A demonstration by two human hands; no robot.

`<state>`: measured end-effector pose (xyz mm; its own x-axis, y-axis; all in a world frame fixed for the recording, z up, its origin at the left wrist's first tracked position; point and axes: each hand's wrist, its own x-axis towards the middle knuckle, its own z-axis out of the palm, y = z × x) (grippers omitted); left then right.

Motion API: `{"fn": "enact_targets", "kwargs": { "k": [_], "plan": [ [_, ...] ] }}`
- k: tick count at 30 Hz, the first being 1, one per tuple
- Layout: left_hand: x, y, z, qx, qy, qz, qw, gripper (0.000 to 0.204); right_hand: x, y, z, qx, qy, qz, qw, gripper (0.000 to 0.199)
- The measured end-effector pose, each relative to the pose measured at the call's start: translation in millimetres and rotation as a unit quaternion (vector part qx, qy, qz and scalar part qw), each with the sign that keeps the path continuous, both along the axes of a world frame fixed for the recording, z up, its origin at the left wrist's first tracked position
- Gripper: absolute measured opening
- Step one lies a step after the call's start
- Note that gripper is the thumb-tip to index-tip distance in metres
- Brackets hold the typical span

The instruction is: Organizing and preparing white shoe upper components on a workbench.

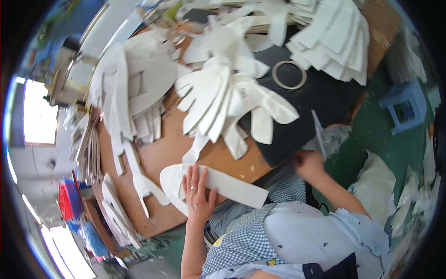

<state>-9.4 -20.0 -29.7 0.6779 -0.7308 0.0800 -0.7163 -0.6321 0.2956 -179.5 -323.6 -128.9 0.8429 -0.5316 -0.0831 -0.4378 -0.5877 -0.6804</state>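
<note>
White piece [232,183], at the near edge of the brown table [168,142]: the rounded end rests on wood, while the straight arm juts past the edge above the wearer's lap. The left hand [200,197] lies over it, fingers straight and slightly apart, thumb set off to the side; nothing is pinched, and the flat contact probably serves to keep the overhanging part from tipping or sliding. The right hand [308,165], out beyond the table's edge, is curled and blurred beside a thin pale strip [318,132] standing nearly edge-on; whether its fingers are clamped on the strip cannot be told.

Farther in, the middle pile [209,97] is fanned, its edges staggered, which likely makes single layers easy to lift. The left pile [151,81] is loosely overlapped; the far pile [332,37] is splayed partly over a black sheet [320,104]. On that sheet a ring [288,88] lies flat between piles, presumably kept within reach. On the floor to the right stand a blue stool [413,100] and, nearer the wearer, a bulging white sack [374,183].
</note>
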Motion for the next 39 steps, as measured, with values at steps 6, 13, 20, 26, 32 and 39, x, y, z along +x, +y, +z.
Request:
{"fn": "enact_targets", "kwargs": {
  "k": [6, 13, 20, 26, 32, 39],
  "plan": [
    [9.8, -10.9, 2.2, -0.058, 0.048, -0.009, 0.997, 0.061, -31.4, -29.0, 35.1, -0.128, 0.199, 0.113, 0.965, 0.018],
    [-3.6, -7.5, -4.7, -0.187, 0.023, -0.043, 0.981, 0.032, 103.4, 58.5, 154.1, 0.063, -0.082, 0.338, 0.935, 0.024],
    [-22.5, 1.7, -0.2, -0.287, 0.097, 0.029, 0.953, 0.03, 165.1, 130.2, 107.6, -0.145, 0.024, 0.302, 0.942, 0.028],
    [-1.5, 22.0, 0.7, -0.266, 0.041, 0.128, 0.954, 0.036, 160.6, 125.6, 106.6, -0.071, -0.023, 0.325, 0.943, 0.023],
    [16.8, 25.3, -12.8, 0.008, 0.005, 0.162, 0.987, 0.082, 151.8, 127.2, 100.4, -0.065, -0.066, 0.289, 0.953, 0.023],
    [14.3, 43.7, -12.8, -0.201, 0.062, 0.084, 0.974, 0.044, 144.1, 132.7, 108.1, -0.113, 0.041, 0.314, 0.942, 0.026]
  ]
}}
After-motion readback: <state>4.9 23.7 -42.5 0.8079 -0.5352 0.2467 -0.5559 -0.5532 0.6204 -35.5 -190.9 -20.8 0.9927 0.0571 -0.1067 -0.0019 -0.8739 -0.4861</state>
